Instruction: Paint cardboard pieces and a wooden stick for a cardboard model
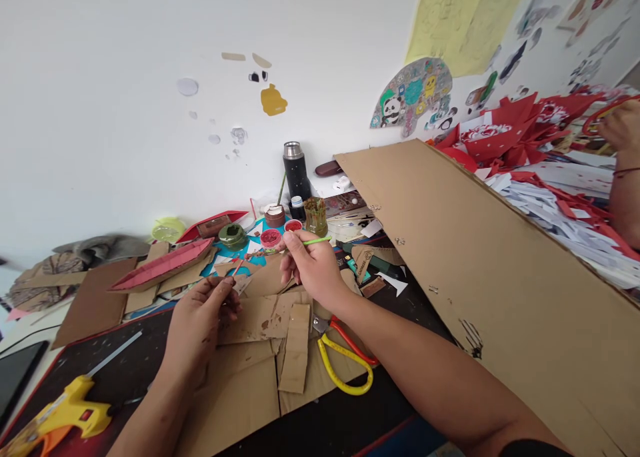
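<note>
Above the cardboard, my right hand [314,267] is closed in a pinch on a thin paintbrush [317,240] with a green handle. The brush end points left, towards my left hand [200,314]. Between its thumb and fingers, my left hand pinches a small thin stick [238,267], orange-red on its upper part; its lower end is hidden by the fingers. Brush and stick come close together, but I cannot tell whether they touch. Just behind the hands are two small pots of red paint [271,238] and a jar of dark green paint [233,236].
Scissors [345,364] and a cardboard strip [295,350] lie in front. At lower left is a yellow glue gun [75,410]; behind it, a pink boat shape [165,267]. A large cardboard sheet [475,244] slants at right. Another person's hand [623,127] holds red-handled scissors.
</note>
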A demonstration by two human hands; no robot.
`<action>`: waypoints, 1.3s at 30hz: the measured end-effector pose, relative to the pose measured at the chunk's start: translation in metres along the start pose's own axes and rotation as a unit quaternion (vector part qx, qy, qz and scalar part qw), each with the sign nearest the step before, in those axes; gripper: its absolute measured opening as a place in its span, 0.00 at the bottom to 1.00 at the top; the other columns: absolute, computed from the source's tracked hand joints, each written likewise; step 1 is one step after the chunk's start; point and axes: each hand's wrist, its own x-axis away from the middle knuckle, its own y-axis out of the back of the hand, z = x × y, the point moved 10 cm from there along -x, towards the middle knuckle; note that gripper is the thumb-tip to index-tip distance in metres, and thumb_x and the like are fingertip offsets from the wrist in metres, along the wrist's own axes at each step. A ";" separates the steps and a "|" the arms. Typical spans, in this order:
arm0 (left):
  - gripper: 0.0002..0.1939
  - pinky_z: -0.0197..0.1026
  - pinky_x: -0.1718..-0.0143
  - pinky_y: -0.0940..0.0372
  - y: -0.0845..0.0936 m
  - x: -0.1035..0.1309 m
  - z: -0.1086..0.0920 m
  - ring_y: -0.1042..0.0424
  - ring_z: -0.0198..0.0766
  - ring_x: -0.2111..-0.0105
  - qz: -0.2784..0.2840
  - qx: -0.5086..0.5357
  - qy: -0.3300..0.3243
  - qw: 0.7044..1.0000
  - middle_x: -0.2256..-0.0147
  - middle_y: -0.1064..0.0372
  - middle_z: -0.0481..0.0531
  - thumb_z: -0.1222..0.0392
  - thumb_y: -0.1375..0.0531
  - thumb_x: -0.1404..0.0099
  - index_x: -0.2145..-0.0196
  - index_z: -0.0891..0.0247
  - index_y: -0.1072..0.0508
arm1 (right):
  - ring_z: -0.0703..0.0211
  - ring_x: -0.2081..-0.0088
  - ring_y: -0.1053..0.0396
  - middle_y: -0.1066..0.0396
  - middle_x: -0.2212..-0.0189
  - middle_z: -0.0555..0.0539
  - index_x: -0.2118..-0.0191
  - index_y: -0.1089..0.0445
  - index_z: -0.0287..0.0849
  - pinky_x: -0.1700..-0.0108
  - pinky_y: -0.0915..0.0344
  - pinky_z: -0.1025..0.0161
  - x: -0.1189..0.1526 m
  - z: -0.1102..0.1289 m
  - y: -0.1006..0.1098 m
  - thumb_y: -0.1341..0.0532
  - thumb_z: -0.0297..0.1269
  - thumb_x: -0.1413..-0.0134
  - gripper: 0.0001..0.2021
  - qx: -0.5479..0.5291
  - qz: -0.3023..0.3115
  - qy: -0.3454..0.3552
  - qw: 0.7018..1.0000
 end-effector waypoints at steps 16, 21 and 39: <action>0.23 0.37 0.78 0.33 -0.003 0.004 -0.006 0.30 0.36 0.78 0.000 -0.019 0.006 1.000 0.75 0.26 0.48 0.36 0.27 0.45 0.70 0.60 0.23 | 0.65 0.81 0.27 0.29 0.78 0.55 0.62 0.27 0.43 0.79 0.37 0.71 0.005 -0.001 -0.010 0.36 0.67 0.31 0.27 0.002 0.041 -0.009 0.999; 0.24 0.37 0.79 0.32 -0.003 0.003 -0.004 0.28 0.38 0.77 0.001 -0.007 0.004 1.000 0.75 0.26 0.48 0.36 0.26 0.45 0.68 0.60 0.22 | 0.65 0.81 0.28 0.29 0.78 0.55 0.62 0.27 0.43 0.79 0.37 0.71 0.003 0.000 -0.007 0.36 0.66 0.32 0.27 0.006 0.026 -0.005 1.000; 0.21 0.36 0.82 0.35 -0.003 -0.004 0.012 0.31 0.37 0.81 0.012 0.071 0.028 0.997 0.78 0.27 0.47 0.39 0.27 0.42 0.68 0.60 0.22 | 0.65 0.81 0.28 0.29 0.78 0.55 0.61 0.26 0.43 0.80 0.38 0.70 0.001 0.002 -0.002 0.37 0.68 0.33 0.29 -0.001 0.007 -0.004 1.000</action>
